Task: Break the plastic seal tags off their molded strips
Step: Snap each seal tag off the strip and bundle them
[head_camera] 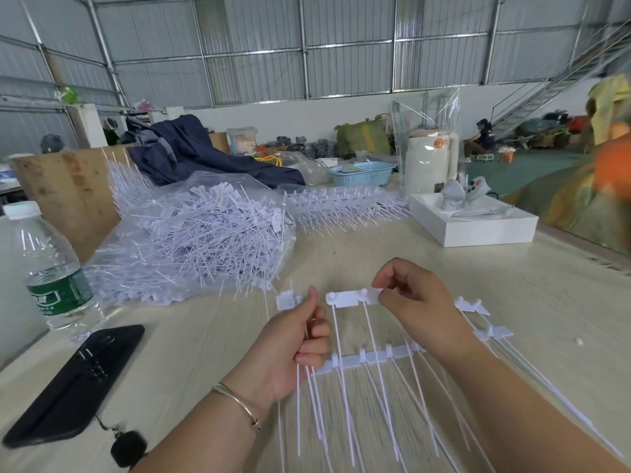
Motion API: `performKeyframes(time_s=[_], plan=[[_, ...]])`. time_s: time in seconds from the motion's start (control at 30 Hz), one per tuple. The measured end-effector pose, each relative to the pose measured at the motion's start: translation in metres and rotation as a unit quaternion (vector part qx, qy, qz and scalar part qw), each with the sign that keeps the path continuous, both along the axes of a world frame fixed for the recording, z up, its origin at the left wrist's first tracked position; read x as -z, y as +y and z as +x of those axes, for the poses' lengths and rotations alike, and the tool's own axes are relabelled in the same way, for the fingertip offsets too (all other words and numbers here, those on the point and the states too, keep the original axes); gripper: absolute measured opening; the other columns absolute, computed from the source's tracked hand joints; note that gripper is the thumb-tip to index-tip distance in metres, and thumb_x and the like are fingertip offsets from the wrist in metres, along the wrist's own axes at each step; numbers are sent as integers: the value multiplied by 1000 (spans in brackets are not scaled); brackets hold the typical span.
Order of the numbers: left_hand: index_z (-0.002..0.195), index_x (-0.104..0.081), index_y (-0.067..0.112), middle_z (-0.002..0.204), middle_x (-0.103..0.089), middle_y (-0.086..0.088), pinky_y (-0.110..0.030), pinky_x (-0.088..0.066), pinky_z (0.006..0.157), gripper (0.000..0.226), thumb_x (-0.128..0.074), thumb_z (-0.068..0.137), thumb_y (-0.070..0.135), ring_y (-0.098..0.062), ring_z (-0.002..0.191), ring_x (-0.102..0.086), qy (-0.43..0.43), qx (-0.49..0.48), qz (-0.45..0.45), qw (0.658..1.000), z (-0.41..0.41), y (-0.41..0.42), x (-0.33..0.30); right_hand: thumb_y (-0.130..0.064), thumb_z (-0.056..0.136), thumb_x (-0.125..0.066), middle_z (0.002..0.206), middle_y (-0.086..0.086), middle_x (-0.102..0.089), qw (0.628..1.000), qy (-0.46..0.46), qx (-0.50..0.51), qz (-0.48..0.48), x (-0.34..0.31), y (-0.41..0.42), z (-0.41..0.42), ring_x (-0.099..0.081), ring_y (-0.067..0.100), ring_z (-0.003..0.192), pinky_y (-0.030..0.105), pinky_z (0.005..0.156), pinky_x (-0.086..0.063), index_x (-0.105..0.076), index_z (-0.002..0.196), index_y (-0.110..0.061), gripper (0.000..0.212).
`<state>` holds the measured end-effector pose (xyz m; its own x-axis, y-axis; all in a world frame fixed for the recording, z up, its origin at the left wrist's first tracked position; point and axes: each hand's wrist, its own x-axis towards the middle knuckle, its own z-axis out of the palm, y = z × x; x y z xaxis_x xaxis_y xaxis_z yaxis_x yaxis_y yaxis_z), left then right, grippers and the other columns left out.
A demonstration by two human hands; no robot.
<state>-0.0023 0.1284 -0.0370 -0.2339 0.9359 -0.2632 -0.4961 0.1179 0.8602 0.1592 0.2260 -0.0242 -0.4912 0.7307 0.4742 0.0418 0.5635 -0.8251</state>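
Bottle (51, 268) left of phone (76, 384); bag (191, 240) behind.

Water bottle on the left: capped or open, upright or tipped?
Capped and upright: the water bottle stands on the table with its white cap on.

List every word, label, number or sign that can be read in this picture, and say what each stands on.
No text here can be read.
Water bottle, green label: white print, too blurred to read.
White cylinder at the back of the table: orange mark, too blurred to read.
Table, right edge: dark marks, too small and skewed to read.
Seal tags held by the hands: no print visible.
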Motion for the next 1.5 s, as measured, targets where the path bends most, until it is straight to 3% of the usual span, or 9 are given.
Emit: performKeyframes(time_s=[0.13, 0.3, 0.5, 0.67, 0.87, 1.1, 1.23, 1.37, 1.5], plan=[[67, -51, 20, 58, -31, 5, -16, -17, 31, 38, -68, 78, 52, -5, 39, -19, 66, 4, 45, 997, -1, -1, -2, 6, 80, -63, 63, -3, -51, 999, 13, -10, 28, 1, -3, 0, -40, 6, 52, 14, 52, -34, -58, 73, -9, 17], [74, -74, 17, 55, -23, 6, -16, -19, 32, 13, -81, 64, 23, -6, 40, -18, 137, -30, 80, 987, 1, -3, 1, 0, 84, -65, 69, 3, -58, 995, -31, -18, 93, 3, -4, -1, -51, 9, 61, 16, 54, -38, -61, 75, -11, 15], [83, -65, 12, 48, -21, 7, -16, -16, 34, 20, -75, 74, 27, -6, 38, -15, 142, -72, 106, 982, 0, -2, 2, -13, 85, -72, 66, -10, -57, 996, -31, -8, 85, 2, -3, -3, -50, -1, 61, 8, 60, -36, -64, 78, -9, 11], [68, -58, 19, 52, -21, 9, -17, -10, 34, 17, -71, 78, 23, -3, 39, -14, 78, -21, 116, 990, 1, -4, 0, -16, 82, -75, 63, -1, -45, 999, -11, -41, -2, -1, -5, -3, -37, 2, 54, 11, 54, -31, -65, 77, 0, 20], [61, -48, 20, 55, -23, 9, -16, -12, 35, 33, -73, 82, 19, -2, 35, -20, -72, 71, 129, 986, 6, -4, 5, -14, 83, -73, 70, 23, -49, 992, 6, -110, -67, -5, -9, -2, -41, 18, 65, 24, 61, -34, -63, 83, 4, 21], [71, -60, 17, 55, -30, 8, -12, -17, 30, 26, -68, 84, 38, 0, 34, -24, -105, 155, 78, 979, 15, -4, 5, -6, 81, -71, 73, 21, -48, 981, 35, -156, -108, -3, -10, -4, -39, 25, 71, 33, 67, -33, -60, 95, 6, 22], [64, -59, 19, 52, -32, 8, -12, -19, 31, 37, -64, 81, 52, 0, 35, -23, -79, 179, 73, 978, 17, -4, 6, -18, 78, -71, 83, 39, -55, 977, 52, -171, -114, -3, -16, -9, -49, 28, 77, 39, 77, -38, -60, 96, 5, 31], [72, -57, 15, 52, -33, 7, -14, -20, 29, 36, -65, 83, 48, -2, 34, -25, -112, 187, 84, 972, 13, 0, 2, -26, 73, -73, 70, 23, -52, 983, 80, -130, -102, -4, -16, -9, -46, 26, 71, 38, 71, -36, -62, 88, 3, 34], [63, -47, 18, 54, -30, 7, -15, -20, 31, 36, -62, 90, 37, -2, 35, -27, -119, 140, 91, 979, 3, 2, 0, -7, 80, -75, 73, 14, -45, 989, 87, -73, -95, -3, -9, -6, -42, 21, 70, 32, 69, -35, -62, 85, 3, 17]])
